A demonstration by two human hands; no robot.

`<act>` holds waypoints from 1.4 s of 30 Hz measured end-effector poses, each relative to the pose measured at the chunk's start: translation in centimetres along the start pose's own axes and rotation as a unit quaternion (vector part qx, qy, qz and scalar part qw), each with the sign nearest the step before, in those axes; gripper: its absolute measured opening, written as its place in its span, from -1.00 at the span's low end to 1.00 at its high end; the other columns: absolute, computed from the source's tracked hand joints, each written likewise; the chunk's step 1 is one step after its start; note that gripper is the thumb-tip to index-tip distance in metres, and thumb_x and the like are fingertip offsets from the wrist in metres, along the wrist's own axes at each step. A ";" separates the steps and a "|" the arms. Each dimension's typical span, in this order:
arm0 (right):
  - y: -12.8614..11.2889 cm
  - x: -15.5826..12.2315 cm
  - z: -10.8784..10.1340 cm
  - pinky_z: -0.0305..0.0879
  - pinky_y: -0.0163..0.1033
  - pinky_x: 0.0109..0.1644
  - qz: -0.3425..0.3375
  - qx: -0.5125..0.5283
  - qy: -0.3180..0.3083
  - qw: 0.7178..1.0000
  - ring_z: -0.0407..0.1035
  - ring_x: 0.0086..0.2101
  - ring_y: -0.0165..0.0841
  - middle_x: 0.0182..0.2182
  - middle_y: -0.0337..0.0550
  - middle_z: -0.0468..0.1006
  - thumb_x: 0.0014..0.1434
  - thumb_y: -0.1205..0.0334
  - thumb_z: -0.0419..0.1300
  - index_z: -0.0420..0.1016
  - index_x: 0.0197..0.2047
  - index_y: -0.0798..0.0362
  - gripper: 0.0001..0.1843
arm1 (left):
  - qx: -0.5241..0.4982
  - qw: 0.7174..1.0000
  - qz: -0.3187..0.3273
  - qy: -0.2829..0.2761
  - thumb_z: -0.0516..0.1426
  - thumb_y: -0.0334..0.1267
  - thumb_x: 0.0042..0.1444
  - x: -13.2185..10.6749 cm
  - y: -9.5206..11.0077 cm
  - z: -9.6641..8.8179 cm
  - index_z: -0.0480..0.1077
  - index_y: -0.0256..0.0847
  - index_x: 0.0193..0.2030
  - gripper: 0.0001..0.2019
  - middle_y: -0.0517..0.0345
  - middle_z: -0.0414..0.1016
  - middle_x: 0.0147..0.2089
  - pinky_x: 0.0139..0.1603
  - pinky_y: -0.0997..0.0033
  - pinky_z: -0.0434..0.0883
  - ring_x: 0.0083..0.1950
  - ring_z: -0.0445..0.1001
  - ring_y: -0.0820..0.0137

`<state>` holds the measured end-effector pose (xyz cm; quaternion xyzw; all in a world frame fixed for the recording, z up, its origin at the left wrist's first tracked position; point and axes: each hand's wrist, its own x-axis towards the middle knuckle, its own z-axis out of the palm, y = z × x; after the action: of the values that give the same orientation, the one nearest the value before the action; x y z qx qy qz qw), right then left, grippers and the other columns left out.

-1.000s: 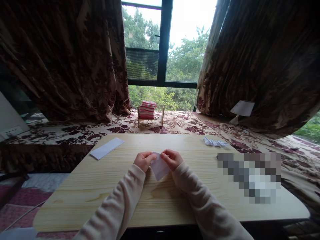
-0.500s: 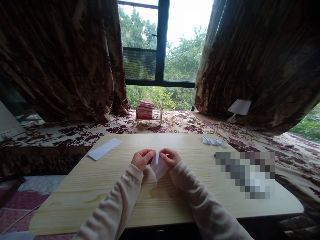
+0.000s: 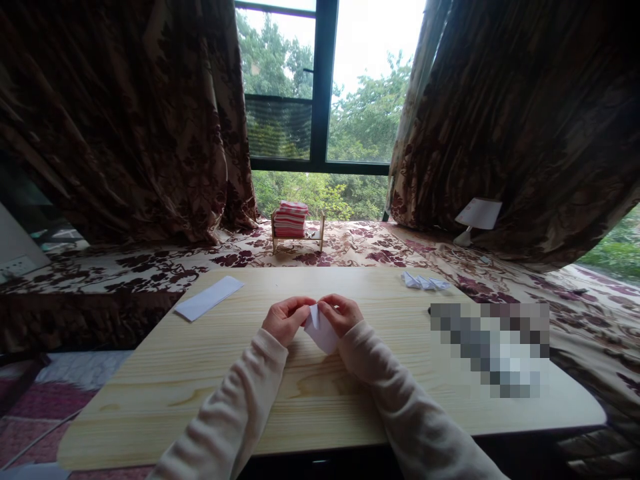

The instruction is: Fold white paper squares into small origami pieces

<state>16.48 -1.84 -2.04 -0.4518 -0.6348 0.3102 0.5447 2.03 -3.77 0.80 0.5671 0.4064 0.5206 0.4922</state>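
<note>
**Careful Work in Daylight**

A small white sheet [image 3: 324,335] hangs between a person's two hands, over the middle of a pale wood table [image 3: 215,380]; whether its lower end touches the wood cannot be told. The left hand [image 3: 284,322] pinches the upper left of the sheet between thumb and fingers, and the right hand [image 3: 343,315] has a matching grip on the upper right, fingertips nearly meeting. The step in hand appears to be shaping a fold at the top edge; the next move would seem to call for both thumbs holding the edges in line while the crease is pressed.

On the table's far left lies a long paper piece [image 3: 209,299], flat and apart from the hands. Near the far right corner sits a row of folded white paper pieces [image 3: 425,282]; closer in, a pixelated patch [image 3: 490,350] hides whatever is there. Beyond, on a floral-covered ledge [image 3: 360,245], stand a small rack [image 3: 321,235] bearing red-and-white striped cloths [image 3: 291,220] and a white-shaded lamp [image 3: 479,213]. No brand, label or writing can be read.
</note>
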 end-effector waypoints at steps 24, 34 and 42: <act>-2.2 -1.3 0.5 0.29 -0.16 -0.10 -0.216 -0.121 -0.030 0.968 0.38 -0.24 -0.26 -0.26 -0.02 0.51 -0.06 0.22 0.22 0.43 -0.25 0.07 -0.75 | 0.039 0.995 0.014 0.092 0.12 -0.17 -0.12 0.2 -0.8 -0.2 0.37 -0.30 -0.59 -0.79 0.29 0.27 -0.68 -0.56 0.56 0.26 -0.61 0.23 0.54; -2.2 -1.2 0.0 0.33 -0.26 -0.26 -0.317 -0.185 0.010 0.930 0.34 -0.31 -0.36 -0.34 -0.14 0.50 0.03 0.40 0.10 0.52 -0.32 -0.02 -0.79 | -0.030 0.997 -0.020 0.073 0.16 -0.13 -0.16 0.4 -1.1 0.0 0.38 -0.32 -0.53 -0.76 0.26 0.34 -0.66 -0.56 0.50 0.38 -0.62 0.30 0.52; -2.3 -1.1 0.0 0.31 -0.27 -0.33 -0.337 -0.189 0.016 0.922 0.28 -0.36 -0.36 -0.39 -0.14 0.47 0.03 0.40 0.12 0.52 -0.33 -0.02 -0.80 | -0.072 0.995 -0.040 0.061 0.20 -0.12 -0.19 0.2 -1.0 0.1 0.37 -0.33 -0.51 -0.74 0.27 0.37 -0.66 -0.57 0.51 0.41 -0.63 0.33 0.53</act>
<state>15.94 -3.77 -0.44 -0.3107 -0.7874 -0.0246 0.5319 2.19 -3.35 -0.12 0.4806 0.4196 0.5620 0.5264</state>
